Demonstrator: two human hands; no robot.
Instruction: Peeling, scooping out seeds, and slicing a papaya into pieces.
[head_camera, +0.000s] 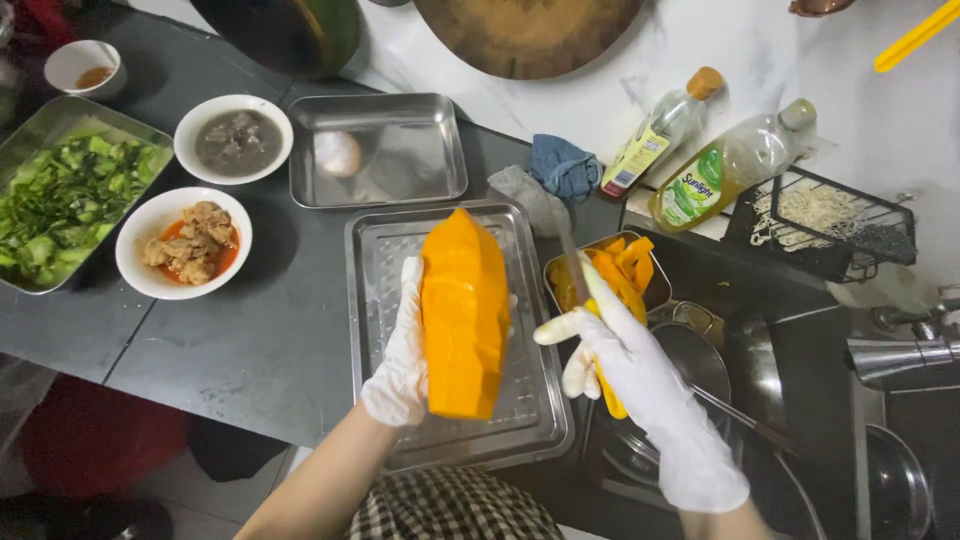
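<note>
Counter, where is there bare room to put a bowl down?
The dark grey counter is bare between the white bowl of saucy meat and the perforated steel tray. The shallow steel pan is nearly empty. By the sink it is crowded with bottles, a rack and pots.

Open passage: bare dark counter (250, 340) left of the perforated tray (520, 420), and the empty steel tray (400, 150) behind. Obstacles: two bowls (150, 225) and a greens tray (30, 125) at left; bottles (720, 170), wire basket (850, 215) and crowded sink (760, 370) at right
</note>
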